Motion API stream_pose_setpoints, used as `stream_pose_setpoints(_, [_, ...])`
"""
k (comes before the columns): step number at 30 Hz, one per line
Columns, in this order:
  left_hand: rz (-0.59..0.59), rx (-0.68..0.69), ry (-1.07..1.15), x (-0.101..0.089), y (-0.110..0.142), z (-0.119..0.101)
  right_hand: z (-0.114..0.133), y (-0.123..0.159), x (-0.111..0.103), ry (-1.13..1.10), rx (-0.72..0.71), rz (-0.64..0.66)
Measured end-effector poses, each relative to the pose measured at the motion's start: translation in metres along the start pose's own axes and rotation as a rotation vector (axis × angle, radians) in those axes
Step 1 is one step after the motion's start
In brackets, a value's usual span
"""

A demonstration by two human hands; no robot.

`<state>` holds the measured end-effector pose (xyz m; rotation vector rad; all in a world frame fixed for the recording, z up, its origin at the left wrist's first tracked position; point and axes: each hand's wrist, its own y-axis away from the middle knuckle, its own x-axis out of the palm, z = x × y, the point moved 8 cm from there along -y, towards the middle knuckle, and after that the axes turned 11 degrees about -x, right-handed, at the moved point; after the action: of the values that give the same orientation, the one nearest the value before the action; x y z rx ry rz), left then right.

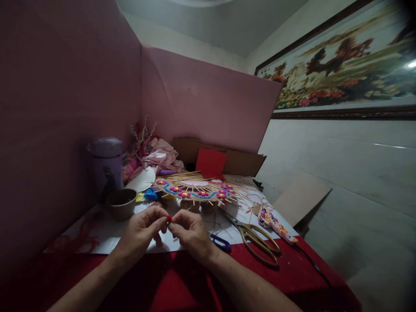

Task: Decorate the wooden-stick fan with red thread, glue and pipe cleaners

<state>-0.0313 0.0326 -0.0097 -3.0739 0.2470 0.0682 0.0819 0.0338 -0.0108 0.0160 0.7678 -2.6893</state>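
Both hands meet over the front of the white sheet, fingertips nearly touching. My left hand pinches one side of a small, rolled-up red pipe cleaner. From the other side, my right hand grips it between thumb and forefinger. A red strand hangs below my right wrist; whether it joins the held piece is hidden. Just beyond lies a fan-shaped piece of thin sticks, decorated with magenta flowers and a wavy blue line. Blue-handled scissors lie partly behind my right hand.
Large gold-handled scissors and a flower-patterned glue gun with a black cord lie right. A round pot and a purple canister stand left. Red paper leans on cardboard at the back. Pink panels rise behind.
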Motion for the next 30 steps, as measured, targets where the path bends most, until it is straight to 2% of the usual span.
stream_pose_setpoints(2, [-0.092,0.068,-0.153,-0.003,0.003,-0.005,0.003,0.001,0.001,0.061,-0.018,0.004])
stream_pose_setpoints(5, [-0.207,0.211,-0.419,-0.004,0.009,-0.014,0.013,0.002,-0.001,0.303,-0.099,0.018])
stream_pose_setpoints(7, [-0.222,0.265,-0.551,-0.001,0.01,-0.017,0.019,0.003,-0.001,0.494,-0.173,0.049])
stream_pose_setpoints(9, [-0.16,0.252,-0.591,0.003,0.009,-0.015,0.024,0.003,-0.001,0.631,-0.25,0.07])
stream_pose_setpoints(11, [-0.049,0.179,-0.499,0.006,0.006,-0.01,0.027,0.002,-0.005,0.651,-0.286,0.048])
stream_pose_setpoints(13, [0.058,0.075,-0.309,0.008,0.004,-0.004,0.025,0.0,-0.01,0.546,-0.245,-0.005])
stream_pose_setpoints(17, [0.14,-0.077,0.004,0.008,-0.002,0.004,0.011,-0.004,-0.009,0.253,-0.102,-0.036])
stream_pose_setpoints(20, [0.074,-0.082,0.03,0.004,-0.003,0.003,0.005,-0.003,-0.001,0.131,-0.058,0.006])
stream_pose_setpoints(23, [-0.079,-0.002,-0.134,-0.003,0.0,-0.004,0.006,-0.001,0.002,0.18,-0.052,0.024])
stream_pose_setpoints(25, [-0.171,0.099,-0.318,-0.005,0.005,-0.01,0.009,0.0,0.001,0.296,-0.079,0.035])
stream_pose_setpoints(27, [-0.234,0.196,-0.502,-0.004,0.008,-0.013,0.015,0.002,0.003,0.471,-0.165,0.079])
stream_pose_setpoints(30, [-0.239,0.263,-0.656,-0.001,0.01,-0.013,0.021,0.005,0.009,0.733,-0.317,0.181])
